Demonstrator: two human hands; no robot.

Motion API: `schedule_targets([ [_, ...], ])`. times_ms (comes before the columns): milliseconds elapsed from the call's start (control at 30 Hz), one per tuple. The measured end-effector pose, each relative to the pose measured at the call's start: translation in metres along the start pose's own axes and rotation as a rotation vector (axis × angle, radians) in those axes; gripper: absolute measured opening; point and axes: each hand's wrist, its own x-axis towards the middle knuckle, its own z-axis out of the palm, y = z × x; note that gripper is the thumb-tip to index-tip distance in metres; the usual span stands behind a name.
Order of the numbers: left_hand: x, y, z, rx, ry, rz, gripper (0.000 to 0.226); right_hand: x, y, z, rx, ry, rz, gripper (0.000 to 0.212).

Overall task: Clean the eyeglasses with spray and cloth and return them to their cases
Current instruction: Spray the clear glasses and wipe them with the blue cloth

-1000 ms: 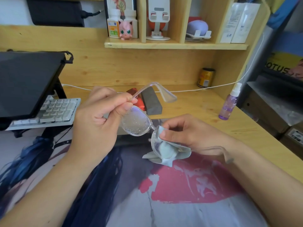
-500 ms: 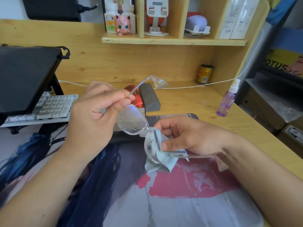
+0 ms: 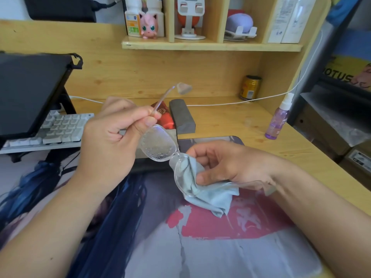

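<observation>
Fingers of the left hand (image 3: 108, 145) are pinched on the temple of the clear eyeglasses (image 3: 158, 146), holding them up over the middle of the tabletop (image 3: 220, 121). The right hand (image 3: 226, 167) has the blue cloth (image 3: 208, 191) clamped round one lens, so it's the wiping step. The other lens looks wet with droplets, probably next. Spray bottle (image 3: 279, 121) sits by the right edge, cases (image 3: 181, 116) toward the back.
</observation>
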Motion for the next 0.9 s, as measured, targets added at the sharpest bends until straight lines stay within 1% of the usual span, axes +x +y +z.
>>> schedule_targets([
  [33, 0.000, 0.000, 0.000, -0.001, -0.004, 0.002, 0.016, 0.000, -0.001, 0.001, -0.023, 0.013, -0.001, 0.021],
  [67, -0.001, 0.000, 0.001, -0.007, -0.007, 0.003, 0.016, -0.001, -0.002, 0.004, -0.078, 0.045, -0.012, 0.015],
  [100, -0.001, 0.000, 0.001, -0.015, -0.008, 0.000, 0.016, 0.000, -0.003, 0.006, -0.145, 0.098, -0.021, 0.013],
  [167, -0.001, 0.000, 0.002, -0.029, -0.002, -0.013, 0.016, 0.000, -0.005, 0.009, -0.255, 0.188, -0.056, 0.055],
  [200, -0.002, 0.000, 0.002, -0.033, 0.001, -0.022, 0.016, 0.001, -0.006, 0.010, -0.265, 0.197, -0.064, 0.068],
  [233, -0.002, -0.001, 0.002, -0.035, 0.001, -0.030, 0.016, 0.001, -0.005, 0.010, -0.252, 0.200, -0.069, 0.067],
  [267, -0.002, -0.001, 0.002, -0.036, 0.000, -0.032, 0.017, 0.002, -0.005, 0.011, -0.226, 0.176, -0.071, 0.057],
  [300, -0.002, -0.001, 0.002, -0.035, -0.001, -0.029, 0.017, 0.002, -0.004, 0.011, -0.176, 0.148, -0.063, 0.041],
  [367, -0.001, 0.000, 0.000, -0.026, 0.008, -0.020, 0.019, 0.001, -0.004, 0.011, 0.002, 0.075, -0.034, 0.011],
  [400, 0.000, 0.000, -0.001, -0.017, 0.021, -0.017, 0.019, 0.000, -0.004, 0.011, 0.112, 0.025, -0.026, 0.012],
  [467, 0.001, -0.001, -0.003, 0.000, 0.042, -0.010, 0.016, 0.000, -0.004, 0.011, 0.254, -0.057, -0.003, 0.027],
  [567, 0.000, 0.000, -0.001, 0.009, 0.026, -0.007, 0.013, 0.001, -0.002, 0.014, 0.271, -0.119, 0.029, 0.041],
  [633, 0.000, 0.001, 0.001, 0.004, 0.011, -0.009, 0.014, 0.001, -0.002, 0.018, 0.275, -0.135, 0.044, 0.041],
  [700, 0.000, 0.001, 0.001, 0.001, 0.014, -0.009, 0.014, 0.001, -0.003, 0.019, 0.260, -0.084, 0.044, 0.035],
  [800, 0.001, 0.000, 0.000, 0.004, 0.037, -0.020, 0.014, 0.002, -0.007, 0.022, 0.155, 0.045, 0.021, 0.018],
  [867, 0.001, 0.000, -0.001, 0.012, 0.042, -0.026, 0.012, 0.005, -0.006, 0.027, 0.094, 0.086, -0.001, 0.024],
  [900, 0.001, -0.001, -0.002, 0.017, 0.043, -0.026, 0.011, 0.005, -0.006, 0.028, 0.102, 0.086, -0.004, 0.025],
])
